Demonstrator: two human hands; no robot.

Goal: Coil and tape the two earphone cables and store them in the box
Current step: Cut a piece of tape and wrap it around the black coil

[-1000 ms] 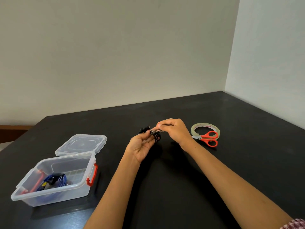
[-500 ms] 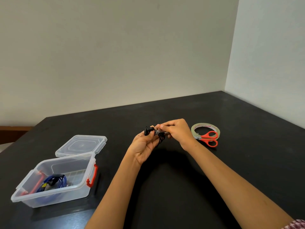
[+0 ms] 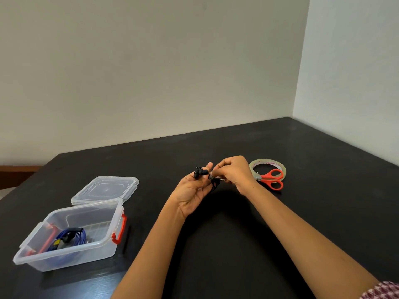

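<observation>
A coiled black earphone cable [image 3: 212, 180] hangs between both hands above the middle of the black table. My left hand [image 3: 194, 188] holds the coil, palm up, with the earbuds [image 3: 199, 171] sticking out at its fingertips. My right hand [image 3: 234, 172] pinches the coil from the right, its fingers curled, with the metal jack plug [image 3: 223, 180] showing just under them. A blue coiled earphone cable [image 3: 69, 238] lies inside the clear plastic box [image 3: 103, 247] with red latches at the left. Its lid [image 3: 105, 188] lies flat behind it.
A roll of clear tape [image 3: 267, 166] lies right of my right hand, with red-handled scissors [image 3: 271, 180] resting across it. The table's back edge meets the wall; the right wall closes the far corner.
Both hands have lifted slightly and the coil has turned, so the earbuds now stand above my left fingertips. My right hand has shifted its pinch along the coil.
</observation>
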